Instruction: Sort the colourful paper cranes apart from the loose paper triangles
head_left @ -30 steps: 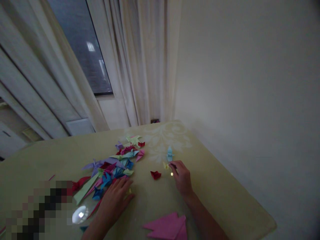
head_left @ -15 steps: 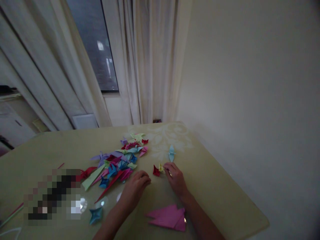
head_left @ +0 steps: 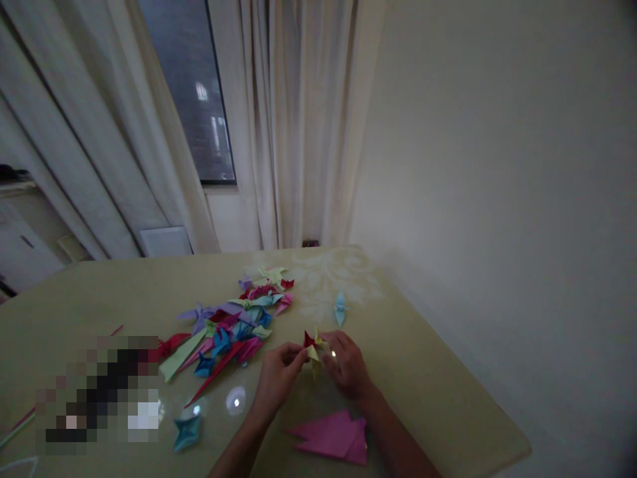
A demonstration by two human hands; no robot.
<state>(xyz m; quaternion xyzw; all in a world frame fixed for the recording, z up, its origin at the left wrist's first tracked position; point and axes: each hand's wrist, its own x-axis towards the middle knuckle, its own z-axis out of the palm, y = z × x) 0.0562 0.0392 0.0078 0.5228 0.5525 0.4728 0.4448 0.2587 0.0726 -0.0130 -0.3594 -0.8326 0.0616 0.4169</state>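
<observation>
The fingers of the left hand (head_left: 279,373) pinch yellow paper (head_left: 313,355), likely light, easily creased, best edge-held; whether the right hand (head_left: 349,365) pinches is unclear.

The left hand (head_left: 279,372), fingers (head_left: 297,358) pinched, nearly meets the curled right hand (head_left: 348,362), forearms (head_left: 395,425) converging.

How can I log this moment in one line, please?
left hand: at yellow paper; right hand: at yellow paper; red paper: between hands; light-blue folded paper: beyond right hand
</observation>
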